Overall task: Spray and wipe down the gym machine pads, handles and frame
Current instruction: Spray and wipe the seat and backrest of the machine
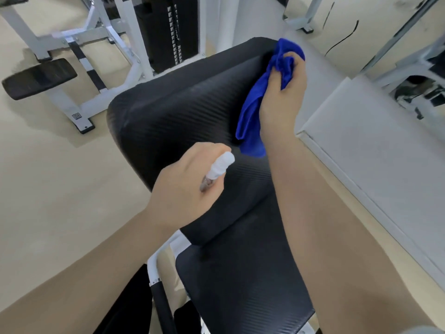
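Note:
A black textured back pad (183, 116) of a gym machine fills the middle of the view, with the black seat pad (240, 285) below it. My right hand (281, 97) grips a bunched blue cloth (255, 112) against the pad's upper right edge. My left hand (183, 186) holds a small spray bottle (220, 168) with a white nozzle, aimed over the pad's lower part. Most of the bottle's body is hidden in my fist.
The machine's white frame and a black-gripped handle (161, 300) sit by the seat's left side. A black weight stack (168, 32) in white uprights stands behind. Another white-framed machine with a black pad (39, 78) is at far left. A white panel (375, 150) lies to the right.

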{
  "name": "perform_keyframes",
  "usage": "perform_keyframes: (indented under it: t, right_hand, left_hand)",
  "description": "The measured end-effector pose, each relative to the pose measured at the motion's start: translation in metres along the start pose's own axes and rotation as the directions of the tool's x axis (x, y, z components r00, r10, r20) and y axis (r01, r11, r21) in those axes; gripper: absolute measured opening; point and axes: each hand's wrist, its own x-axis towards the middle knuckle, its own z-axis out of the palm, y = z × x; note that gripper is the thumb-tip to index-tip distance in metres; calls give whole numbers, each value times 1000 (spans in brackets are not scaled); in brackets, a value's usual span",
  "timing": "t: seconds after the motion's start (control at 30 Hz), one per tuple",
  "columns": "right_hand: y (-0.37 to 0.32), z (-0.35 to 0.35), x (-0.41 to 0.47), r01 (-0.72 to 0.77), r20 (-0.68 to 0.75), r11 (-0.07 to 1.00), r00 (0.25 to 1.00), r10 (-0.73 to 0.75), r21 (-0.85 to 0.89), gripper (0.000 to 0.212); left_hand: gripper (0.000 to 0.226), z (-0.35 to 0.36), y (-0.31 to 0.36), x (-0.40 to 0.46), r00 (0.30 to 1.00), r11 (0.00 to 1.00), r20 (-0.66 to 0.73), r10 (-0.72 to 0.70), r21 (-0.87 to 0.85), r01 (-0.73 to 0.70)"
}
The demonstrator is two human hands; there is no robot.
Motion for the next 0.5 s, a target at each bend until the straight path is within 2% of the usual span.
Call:
perform_keyframes:
  t: [0.07, 0.17, 0.23, 0.27, 0.3, 0.33, 0.43, 0.5]
  right_hand:
    - [19, -4, 0, -56, -69, 998, 996, 55, -11, 21]
    - [72, -32, -6, -296, -134, 954, 948, 287, -52, 23]
    - [97, -49, -19, -541, -115, 834, 840, 530, -110, 17]
    - [100, -50, -22, -595, -124, 796, 803, 583, -108, 22]
    - [98, -46, -20, -591, -129, 798, 806, 578, -118, 26]
    - [89, -42, -17, -540, -124, 835, 840, 528, -106, 27]
    - [63, -30, -2, -311, -104, 950, 946, 306, -31, 18]
    - [65, -31, -9, -185, -57, 976, 982, 180, -113, 19]
  left_hand:
    - [28, 8, 0, 0, 998, 1000, 64, -4, -3, 4]
    - [29, 14, 1, -1, 995, 999, 88, -42, -21, 45]
    - [29, 14, -2, -2, 995, 999, 94, -26, -17, 27]
    - [30, 14, -4, -3, 994, 1000, 106, -11, -14, 13]
    - [29, 14, -5, -4, 993, 1000, 116, 3, -12, -2]
    - [29, 14, -5, -5, 993, 1000, 121, 10, -10, -9]
    - [27, 16, -4, -6, 993, 1000, 121, -2, -8, 3]
    - [27, 19, -6, -7, 991, 1000, 129, -21, -20, 23]
